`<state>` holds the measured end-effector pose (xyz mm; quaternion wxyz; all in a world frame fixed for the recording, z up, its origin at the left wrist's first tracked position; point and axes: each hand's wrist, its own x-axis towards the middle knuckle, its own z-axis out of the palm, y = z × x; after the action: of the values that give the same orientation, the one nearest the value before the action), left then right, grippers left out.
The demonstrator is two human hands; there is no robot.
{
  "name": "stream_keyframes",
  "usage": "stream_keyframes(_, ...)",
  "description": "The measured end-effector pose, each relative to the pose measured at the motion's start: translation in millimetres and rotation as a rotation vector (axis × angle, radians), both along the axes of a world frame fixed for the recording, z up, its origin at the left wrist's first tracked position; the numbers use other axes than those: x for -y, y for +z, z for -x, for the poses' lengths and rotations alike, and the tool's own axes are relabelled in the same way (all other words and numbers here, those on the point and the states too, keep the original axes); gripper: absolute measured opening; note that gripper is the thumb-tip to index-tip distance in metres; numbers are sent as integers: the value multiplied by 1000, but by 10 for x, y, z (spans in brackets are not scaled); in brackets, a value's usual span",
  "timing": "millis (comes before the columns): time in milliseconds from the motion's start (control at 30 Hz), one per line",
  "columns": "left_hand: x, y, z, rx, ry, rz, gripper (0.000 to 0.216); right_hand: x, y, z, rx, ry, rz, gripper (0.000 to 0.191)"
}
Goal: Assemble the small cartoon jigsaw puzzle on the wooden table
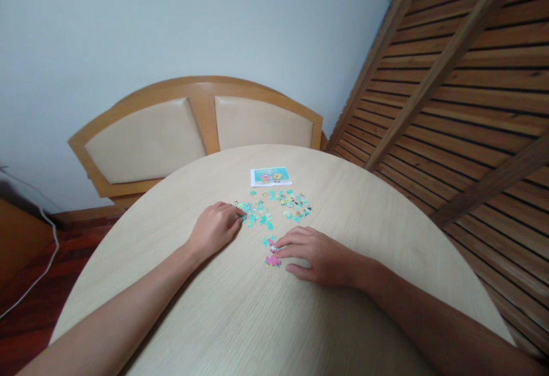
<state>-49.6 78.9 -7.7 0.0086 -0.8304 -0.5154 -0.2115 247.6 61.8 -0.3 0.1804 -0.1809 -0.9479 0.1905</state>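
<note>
My left hand rests at the left edge of a loose heap of small teal puzzle pieces, its fingers bent and drawn together. At its fingertips is a puzzle piece, mostly hidden. Nearer to me, a few joined or closely laid pieces form a pink cartoon figure with teal bits beside its top. My right hand lies on the right of this figure, fingers stretched out and thumb apart, the fingertips touching its edge. A second heap of mixed teal, yellow and dark pieces spreads beyond my right hand.
Behind the heaps, a picture card or booklet shows a pink and a yellow cartoon figure on teal. Everything lies on a round pale wooden table. A padded bench back stands beyond it, with a slatted wooden panel at right.
</note>
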Motion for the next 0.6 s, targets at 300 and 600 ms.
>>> stream_keyframes(300, 25, 44, 18, -137, 47, -45, 22, -4, 3, -1, 0, 7, -2, 32)
stream_keyframes(600, 86, 94, -57, -183, 107, -25, 24, 0, 12, -4, 6, -2, 4, 32)
